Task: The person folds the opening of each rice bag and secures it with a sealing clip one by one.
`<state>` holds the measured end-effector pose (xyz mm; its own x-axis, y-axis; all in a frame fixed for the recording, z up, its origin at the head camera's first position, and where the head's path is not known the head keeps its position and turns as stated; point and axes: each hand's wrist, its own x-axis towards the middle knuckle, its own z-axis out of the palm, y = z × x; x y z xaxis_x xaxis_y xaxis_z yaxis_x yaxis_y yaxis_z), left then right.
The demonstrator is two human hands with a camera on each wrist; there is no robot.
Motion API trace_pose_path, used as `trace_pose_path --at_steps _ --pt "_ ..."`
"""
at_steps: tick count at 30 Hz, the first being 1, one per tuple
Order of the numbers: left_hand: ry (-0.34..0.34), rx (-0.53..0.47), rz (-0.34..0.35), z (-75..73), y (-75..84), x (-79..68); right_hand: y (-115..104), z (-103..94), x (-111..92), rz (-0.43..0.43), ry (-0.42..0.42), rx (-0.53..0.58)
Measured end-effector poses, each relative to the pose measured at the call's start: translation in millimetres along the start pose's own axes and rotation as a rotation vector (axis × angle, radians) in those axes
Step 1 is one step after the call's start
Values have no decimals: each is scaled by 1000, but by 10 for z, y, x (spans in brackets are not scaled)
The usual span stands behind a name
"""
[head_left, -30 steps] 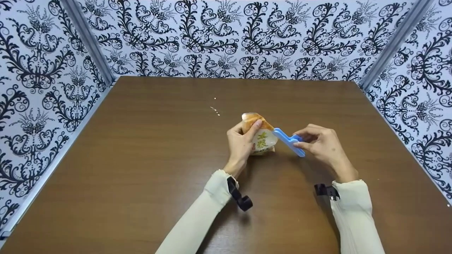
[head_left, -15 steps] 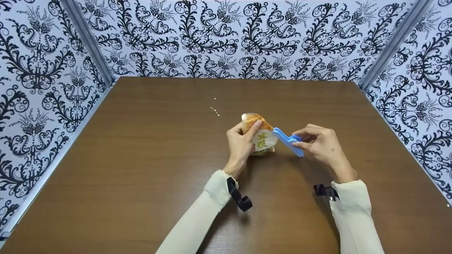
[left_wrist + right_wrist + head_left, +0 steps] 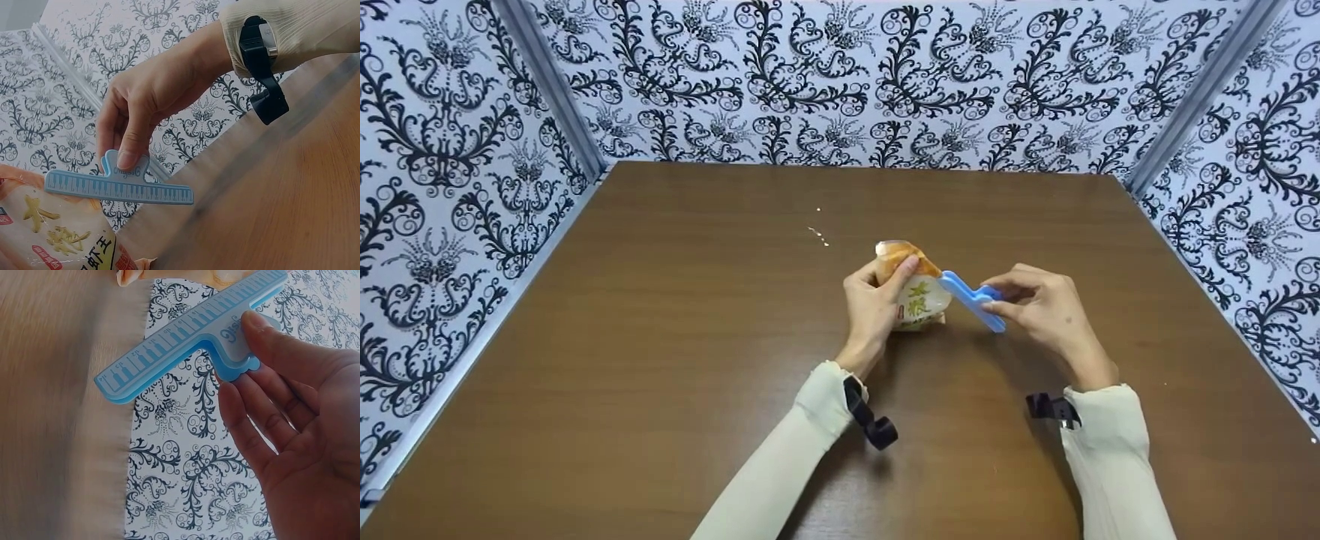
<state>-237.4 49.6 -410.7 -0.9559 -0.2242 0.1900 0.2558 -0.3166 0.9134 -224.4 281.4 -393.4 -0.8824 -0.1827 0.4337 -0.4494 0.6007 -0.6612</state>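
A snack bag point(image 3: 924, 298), white with an orange top and green lettering, is upright over the table, its top folded. My left hand point(image 3: 871, 300) grips it by the top left side, thumb across the front. My right hand point(image 3: 1039, 307) pinches the tab of a long blue bag clip point(image 3: 971, 301) between thumb and fingers. In the right wrist view the clip point(image 3: 185, 337) shows piano-key markings and a ruler scale. One end of the clip overlaps the bag's top right corner, and the rest sticks out past it. My left hand's fingers behind the bag are hidden.
The brown wooden table point(image 3: 697, 300) lies under both hands. A few small white specks point(image 3: 818, 236) are beyond the bag. Patterned panels point(image 3: 840, 75) with grey frame bars stand around the back and sides. Black straps point(image 3: 870, 412) hang at both wrists.
Both hands, the bag and the clip hold almost the same place; the clip's lower end has shifted very slightly. The head view has moved a little.
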Motion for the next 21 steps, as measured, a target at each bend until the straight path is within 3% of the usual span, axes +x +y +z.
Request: trace_pose_path --at_steps 21 --pt "4 20 21 -1 -19 7 5 9 5 -10 15 12"
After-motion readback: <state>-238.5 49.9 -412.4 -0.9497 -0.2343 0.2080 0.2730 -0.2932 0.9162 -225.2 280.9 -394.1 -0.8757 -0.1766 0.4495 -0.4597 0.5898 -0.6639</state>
